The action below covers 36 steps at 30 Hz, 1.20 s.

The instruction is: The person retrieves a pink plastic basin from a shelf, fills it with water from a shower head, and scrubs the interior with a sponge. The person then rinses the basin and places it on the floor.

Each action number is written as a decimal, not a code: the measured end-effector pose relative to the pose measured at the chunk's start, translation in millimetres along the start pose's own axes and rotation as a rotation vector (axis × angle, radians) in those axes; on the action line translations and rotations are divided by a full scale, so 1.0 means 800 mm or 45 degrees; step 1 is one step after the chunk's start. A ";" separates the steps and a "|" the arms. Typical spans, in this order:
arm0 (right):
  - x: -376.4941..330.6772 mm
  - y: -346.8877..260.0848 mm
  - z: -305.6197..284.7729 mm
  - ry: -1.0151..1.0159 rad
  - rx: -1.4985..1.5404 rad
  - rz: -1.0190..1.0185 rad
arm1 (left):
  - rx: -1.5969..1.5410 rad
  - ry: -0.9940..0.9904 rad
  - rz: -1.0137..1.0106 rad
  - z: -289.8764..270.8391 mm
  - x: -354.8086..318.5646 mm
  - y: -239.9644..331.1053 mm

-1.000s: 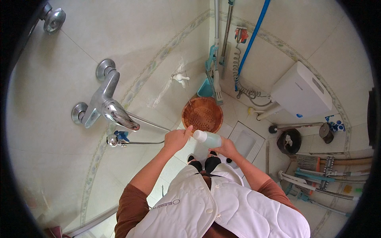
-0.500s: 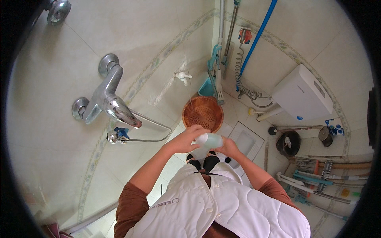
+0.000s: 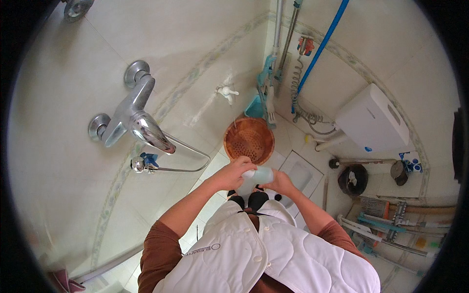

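Note:
Both hands meet at a small pale green translucent bottle (image 3: 264,175), tilted nearly sideways in front of my body. My right hand (image 3: 280,182) wraps round its bottom end. At the other end, the fingers of my left hand (image 3: 235,173) close on the white cap (image 3: 250,174), hiding part of it. Just beyond my hands stands a round brown wooden basin (image 3: 250,139) with a studded floor. A thin stream runs down toward it from a white wall tap (image 3: 227,92).
A squat toilet (image 3: 300,173) is set in the floor at right. Mops (image 3: 268,90) and a light blue bin (image 3: 254,106) stand in the corner. A chrome mixer tap (image 3: 141,124) juts from the left wall, a white cistern (image 3: 373,119) from the right. A dark bin (image 3: 352,179) sits below.
My left fingers have closed further round the cap end, covering more of it. The bottle stays between my hands. The view has shifted slightly.

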State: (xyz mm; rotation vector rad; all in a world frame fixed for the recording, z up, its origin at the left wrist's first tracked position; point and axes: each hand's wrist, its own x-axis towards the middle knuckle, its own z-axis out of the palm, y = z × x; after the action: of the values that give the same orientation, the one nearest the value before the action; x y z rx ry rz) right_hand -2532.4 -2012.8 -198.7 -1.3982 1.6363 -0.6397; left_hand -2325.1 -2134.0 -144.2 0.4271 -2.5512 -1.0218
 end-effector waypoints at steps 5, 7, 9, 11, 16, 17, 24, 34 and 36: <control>-0.002 -0.010 -0.003 -0.040 0.003 -0.026 | -0.061 -0.180 -0.847 -0.001 0.003 -0.004; 0.000 -0.012 -0.003 -0.043 0.004 -0.033 | -0.055 -0.214 -1.023 -0.007 0.006 -0.006; 0.001 -0.012 -0.001 -0.041 0.093 -0.027 | -0.188 -0.197 -1.262 -0.009 0.007 -0.007; 0.002 -0.010 0.002 -0.036 0.099 -0.028 | -0.186 0.076 -0.511 -0.006 0.004 -0.006; 0.003 -0.001 0.003 -0.129 0.073 0.053 | -0.202 -0.147 -0.357 -0.001 -0.005 0.005; 0.003 0.000 0.003 -0.112 0.035 0.034 | -0.158 -0.216 -0.508 -0.004 -0.003 0.006; 0.006 0.002 0.004 -0.075 -0.042 0.050 | -0.264 -0.498 -1.386 -0.016 0.020 -0.008; 0.011 0.000 0.001 -0.128 0.026 0.097 | -0.606 -0.132 -0.946 0.004 0.000 -0.008; 0.015 -0.001 0.002 -0.118 -0.041 0.037 | -0.274 -0.091 -1.002 0.010 0.000 -0.004</control>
State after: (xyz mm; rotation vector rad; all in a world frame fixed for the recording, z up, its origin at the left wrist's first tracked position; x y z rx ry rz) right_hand -2530.4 -2024.1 -202.5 -1.4039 1.5973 -0.5261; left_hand -2328.3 -2131.7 -152.1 1.4126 -2.3047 -1.5592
